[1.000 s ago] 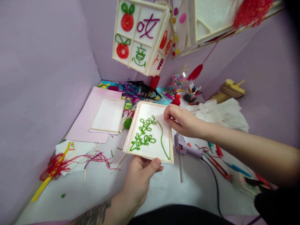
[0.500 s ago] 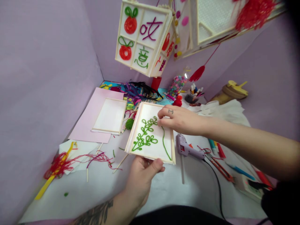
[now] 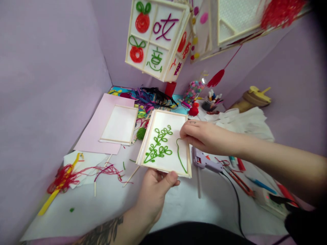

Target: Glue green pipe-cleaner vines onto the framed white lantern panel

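My left hand [image 3: 156, 195] grips the near edge of a white panel framed with thin wooden sticks [image 3: 167, 117], thumb on top and fingers underneath. A leafy branch of green yarn [image 3: 154, 149] lies on the panel's left part. Along its right side runs a loose, curved strand of green yarn [image 3: 179, 156], its lower end near the bottom right corner. Over the panel's right edge, my right hand [image 3: 200, 134] is closed in a pinch, and the strand's upper end leads to its fingertips. The fingertips themselves are partly hidden.
A purple glue gun [image 3: 206, 161] with a black cord lies right of the panel. Another framed panel [image 3: 120, 124] rests on pink card at left. Red yarn [image 3: 63, 180] tangles around a yellow strip. A decorated lantern [image 3: 158, 20] hangs above; scissors [image 3: 240, 183] lie at right.
My right hand has moved right, from above the branch's tip to the panel's right edge. The strand's upper end now bends right toward its fingers. My left hand keeps its grip on the panel.
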Action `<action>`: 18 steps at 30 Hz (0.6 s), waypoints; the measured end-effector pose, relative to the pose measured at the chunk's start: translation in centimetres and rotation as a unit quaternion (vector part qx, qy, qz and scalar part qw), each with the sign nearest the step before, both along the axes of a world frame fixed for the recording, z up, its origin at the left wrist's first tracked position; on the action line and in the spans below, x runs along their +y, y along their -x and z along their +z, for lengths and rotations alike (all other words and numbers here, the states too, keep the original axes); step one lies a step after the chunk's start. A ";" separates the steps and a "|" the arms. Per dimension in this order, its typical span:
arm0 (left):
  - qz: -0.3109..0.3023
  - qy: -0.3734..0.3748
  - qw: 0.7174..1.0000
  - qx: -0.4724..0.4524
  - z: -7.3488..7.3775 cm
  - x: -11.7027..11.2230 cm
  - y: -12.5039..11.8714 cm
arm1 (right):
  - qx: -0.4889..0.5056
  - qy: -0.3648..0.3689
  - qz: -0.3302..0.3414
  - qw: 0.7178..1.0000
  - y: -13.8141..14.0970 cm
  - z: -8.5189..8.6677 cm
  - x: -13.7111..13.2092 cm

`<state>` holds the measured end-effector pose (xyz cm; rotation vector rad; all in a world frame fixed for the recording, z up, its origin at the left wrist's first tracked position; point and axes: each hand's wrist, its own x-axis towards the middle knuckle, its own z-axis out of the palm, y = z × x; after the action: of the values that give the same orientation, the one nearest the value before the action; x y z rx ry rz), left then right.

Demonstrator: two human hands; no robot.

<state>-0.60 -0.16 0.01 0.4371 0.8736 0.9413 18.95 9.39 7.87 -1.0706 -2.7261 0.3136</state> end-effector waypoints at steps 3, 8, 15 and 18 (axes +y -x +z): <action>-0.005 -0.008 1.000 -0.003 -0.1 0.0 0.0 | 0.011 0.032 -0.027 0.999 0.2 0.2 -0.8; 0.004 -0.006 1.000 -0.002 -0.2 0.0 0.0 | 0.066 0.085 -0.089 0.990 0.0 0.5 -1.5; 0.011 -0.003 1.000 0.005 -0.1 -0.1 0.0 | 0.051 0.056 -0.116 0.990 -0.9 0.5 -0.7; 0.015 -0.001 1.000 0.007 -0.1 -0.1 0.0 | 0.018 0.015 -0.103 0.994 -1.3 0.1 -0.2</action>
<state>-0.61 -0.28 -0.05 0.4324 0.8940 0.9682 20.22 9.22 8.01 -1.3289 -2.5586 0.3361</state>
